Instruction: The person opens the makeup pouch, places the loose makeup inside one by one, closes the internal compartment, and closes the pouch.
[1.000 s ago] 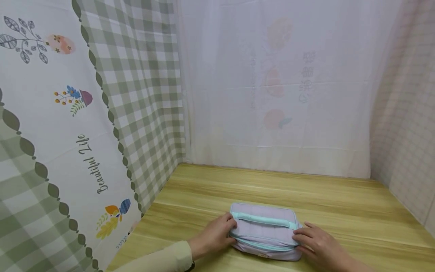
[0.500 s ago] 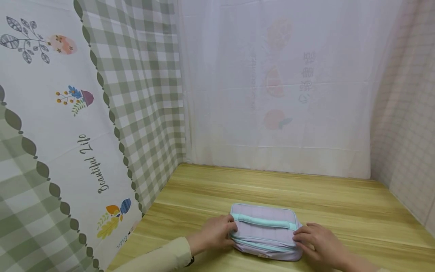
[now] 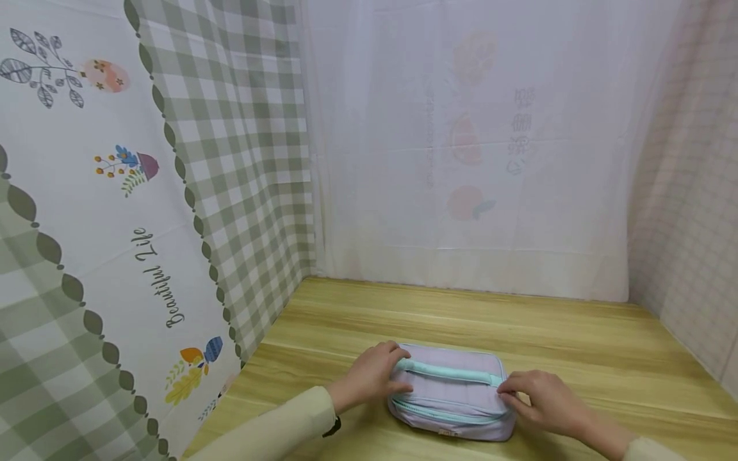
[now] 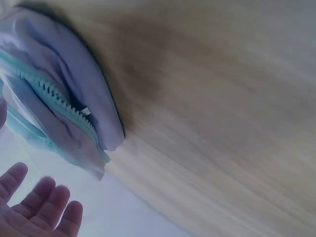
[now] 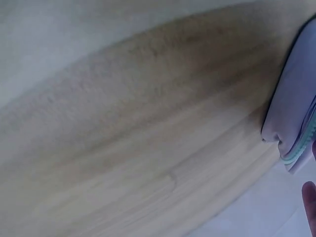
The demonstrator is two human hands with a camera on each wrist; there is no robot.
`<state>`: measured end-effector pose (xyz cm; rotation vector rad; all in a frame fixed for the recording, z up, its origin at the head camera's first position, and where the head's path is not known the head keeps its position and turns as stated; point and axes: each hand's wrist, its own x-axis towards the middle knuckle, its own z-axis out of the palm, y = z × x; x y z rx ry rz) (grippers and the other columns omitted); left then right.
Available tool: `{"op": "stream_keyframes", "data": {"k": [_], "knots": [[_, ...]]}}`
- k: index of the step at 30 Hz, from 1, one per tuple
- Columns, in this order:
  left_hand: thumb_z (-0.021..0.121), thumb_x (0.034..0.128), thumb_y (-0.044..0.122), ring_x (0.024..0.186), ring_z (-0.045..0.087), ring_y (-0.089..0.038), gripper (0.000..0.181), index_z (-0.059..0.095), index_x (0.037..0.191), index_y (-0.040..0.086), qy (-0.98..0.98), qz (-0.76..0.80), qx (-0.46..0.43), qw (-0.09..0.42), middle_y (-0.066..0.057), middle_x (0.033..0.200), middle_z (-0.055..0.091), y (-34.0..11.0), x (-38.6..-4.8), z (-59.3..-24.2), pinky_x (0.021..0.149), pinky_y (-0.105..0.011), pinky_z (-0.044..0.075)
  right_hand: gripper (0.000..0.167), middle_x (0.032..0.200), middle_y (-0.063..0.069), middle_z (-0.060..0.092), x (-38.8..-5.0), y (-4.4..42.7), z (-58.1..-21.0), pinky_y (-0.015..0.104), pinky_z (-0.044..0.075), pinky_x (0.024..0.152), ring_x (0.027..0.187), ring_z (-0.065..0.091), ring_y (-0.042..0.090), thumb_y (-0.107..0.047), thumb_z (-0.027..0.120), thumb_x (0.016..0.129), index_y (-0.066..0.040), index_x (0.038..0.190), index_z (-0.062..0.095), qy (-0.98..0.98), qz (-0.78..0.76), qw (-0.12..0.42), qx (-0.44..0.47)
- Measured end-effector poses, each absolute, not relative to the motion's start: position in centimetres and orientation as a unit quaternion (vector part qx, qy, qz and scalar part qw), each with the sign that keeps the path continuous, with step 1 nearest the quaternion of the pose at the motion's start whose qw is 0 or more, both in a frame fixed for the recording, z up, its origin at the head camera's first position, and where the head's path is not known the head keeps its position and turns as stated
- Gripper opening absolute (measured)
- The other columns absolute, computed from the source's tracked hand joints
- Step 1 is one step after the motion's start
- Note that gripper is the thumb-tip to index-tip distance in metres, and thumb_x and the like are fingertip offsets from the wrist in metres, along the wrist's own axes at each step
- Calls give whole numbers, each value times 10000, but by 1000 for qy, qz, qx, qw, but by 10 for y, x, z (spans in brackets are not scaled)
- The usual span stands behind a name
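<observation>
A lilac zippered pouch (image 3: 446,392) lies on the table in the head view, with a mint carry handle (image 3: 450,372) across its top. Along its front side runs a mint zipper (image 3: 444,416); in the left wrist view the zipper teeth (image 4: 54,94) part from the fabric below, leaving a narrow gap. My left hand (image 3: 371,374) is at the pouch's left end, fingers spread apart and reaching over its top by the handle's end. At the right end, my right hand (image 3: 542,397) pinches the pouch's edge between thumb and forefinger. Whether a zipper pull is under those fingertips is hidden.
The wood-grain table (image 3: 346,314) extends behind and beside the pouch. A white curtain (image 3: 473,192) hangs along its back edge. Green checked cloth (image 3: 242,128) closes the left side, and pale gridded cloth (image 3: 692,224) the right.
My left hand has loosened from the pouch's left edge, moving up and slightly right with fingers spreading. The right hand stays at the right end, its fingertips drawn closer together. More zipper teeth show.
</observation>
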<state>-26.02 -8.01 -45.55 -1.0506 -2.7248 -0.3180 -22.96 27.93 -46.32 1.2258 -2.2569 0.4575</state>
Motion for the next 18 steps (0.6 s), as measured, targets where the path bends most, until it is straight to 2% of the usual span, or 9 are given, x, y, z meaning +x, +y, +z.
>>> {"op": "stream_keyframes", "data": {"k": [3,6,8,11,15,18], "knots": [[750,850,504,1173,565,-182,604,609,1321,153,-930,-130,-337,75,-48,1308,574,-76,-267,-457,938,-359,491,228,849,-201,653,-234,281,-458,197,488,586,737,598,-39,-37,822,744,-197,886,743,-850,178,258,424],[756,853,485,1234,537,-222,621,593,1351,152,-933,-145,-326,55,-85,1376,535,-73,-272,-459,975,-397,474,177,868,-155,686,-242,284,-452,257,510,587,751,620,-4,-71,803,792,-175,925,752,-877,179,243,373],[754,863,462,1271,512,-240,612,585,1363,153,-932,-150,-327,41,-105,1409,511,-71,-274,-459,999,-411,459,158,924,-102,709,-249,287,-448,293,525,614,789,648,52,-111,780,836,-148,987,756,-901,183,212,330],[743,880,438,1315,477,-251,566,596,1352,162,-928,-147,-340,33,-125,1430,498,-69,-276,-461,1034,-403,435,216,1035,26,723,-261,294,-444,373,549,687,878,676,194,-135,730,893,-63,1096,735,-926,201,147,284],[725,904,408,1335,460,-243,471,643,1303,171,-921,-137,-363,36,-131,1422,512,-66,-277,-463,1056,-362,415,298,1110,173,696,-279,301,-441,513,539,775,953,663,367,-100,701,906,41,1168,683,-933,217,80,275],[716,915,391,1318,476,-225,441,657,1290,168,-918,-133,-373,33,-125,1407,524,-63,-277,-464,1048,-324,418,316,1137,222,676,-289,302,-441,562,518,816,997,642,425,-86,684,914,66,1190,661,-935,228,36,271]]}}
